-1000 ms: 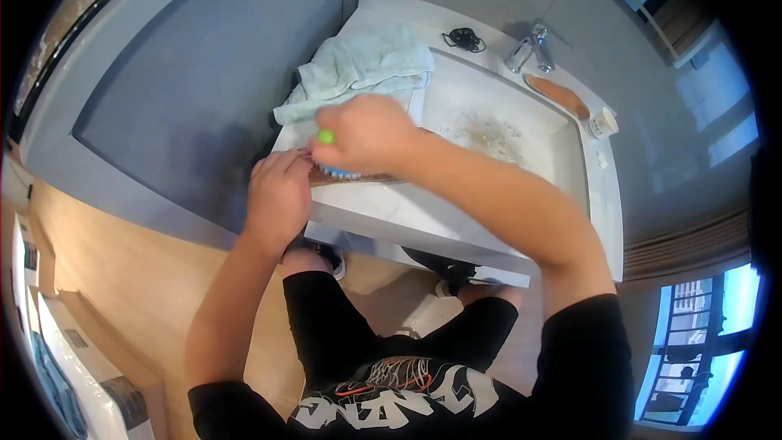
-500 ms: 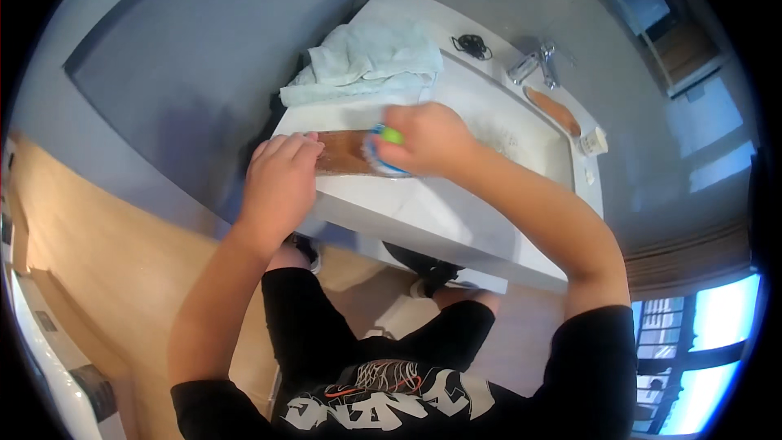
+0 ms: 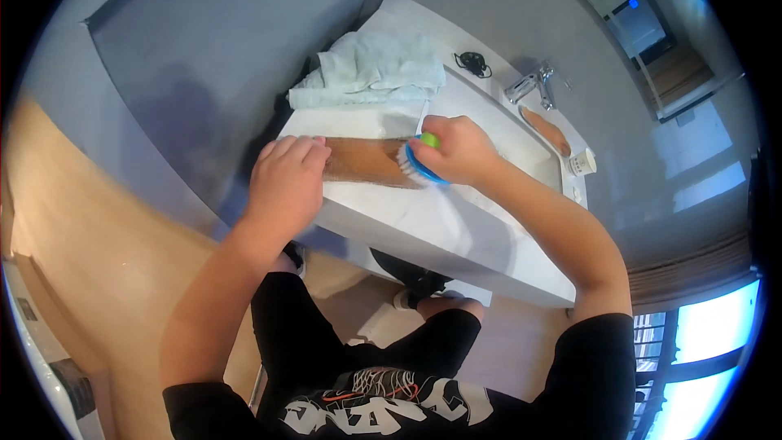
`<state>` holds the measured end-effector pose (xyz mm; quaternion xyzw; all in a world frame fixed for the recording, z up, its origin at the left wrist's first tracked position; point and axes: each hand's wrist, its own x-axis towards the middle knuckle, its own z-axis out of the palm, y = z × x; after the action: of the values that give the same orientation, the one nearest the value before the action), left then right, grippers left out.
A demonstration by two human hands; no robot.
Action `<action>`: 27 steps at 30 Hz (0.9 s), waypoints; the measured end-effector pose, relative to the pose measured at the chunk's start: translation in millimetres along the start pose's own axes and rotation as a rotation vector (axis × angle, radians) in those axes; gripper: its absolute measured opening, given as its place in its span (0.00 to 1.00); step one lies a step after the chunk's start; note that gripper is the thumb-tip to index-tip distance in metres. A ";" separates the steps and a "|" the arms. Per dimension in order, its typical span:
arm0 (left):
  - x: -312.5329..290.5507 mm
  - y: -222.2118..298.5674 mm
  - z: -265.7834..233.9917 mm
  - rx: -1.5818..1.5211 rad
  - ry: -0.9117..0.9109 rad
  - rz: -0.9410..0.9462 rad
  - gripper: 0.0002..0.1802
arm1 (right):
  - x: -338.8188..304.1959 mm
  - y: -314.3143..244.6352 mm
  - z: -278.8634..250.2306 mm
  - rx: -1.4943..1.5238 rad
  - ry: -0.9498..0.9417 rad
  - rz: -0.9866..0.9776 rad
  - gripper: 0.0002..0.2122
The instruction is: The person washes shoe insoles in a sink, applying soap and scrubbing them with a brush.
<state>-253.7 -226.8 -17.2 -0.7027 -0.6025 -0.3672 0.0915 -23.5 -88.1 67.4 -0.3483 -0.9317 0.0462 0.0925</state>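
Note:
A wet-looking brown insole lies flat across the white counter. My left hand closes on its left end, the fingers together. A round scrub brush with white bristles, a blue rim and a green knob is in my right hand, fingers wrapped round the knob. The bristles rest on the right part of the insole, and the brush and hand cover that end. By the faucet at the back right lies a second brown insole.
A pale green towel is heaped behind the insole. A white sink basin opens to the right, beneath a chrome faucet. Along the back edge are a black coiled cord and a paper cup.
My right hand has moved the brush rightward along the insole, uncovering more of its middle. My left hand keeps its place on the left end. The whole view has shifted slightly.

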 end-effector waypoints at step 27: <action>-1.3 -3.4 2.2 -0.014 -0.004 0.027 0.07 | 26.9 -54.8 0.2 -0.021 0.008 -0.007 0.18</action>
<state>-255.9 -225.6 -20.7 -0.7121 -0.5906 -0.3687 0.0901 -78.5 -111.7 79.2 -0.3461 -0.9329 0.0348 0.0930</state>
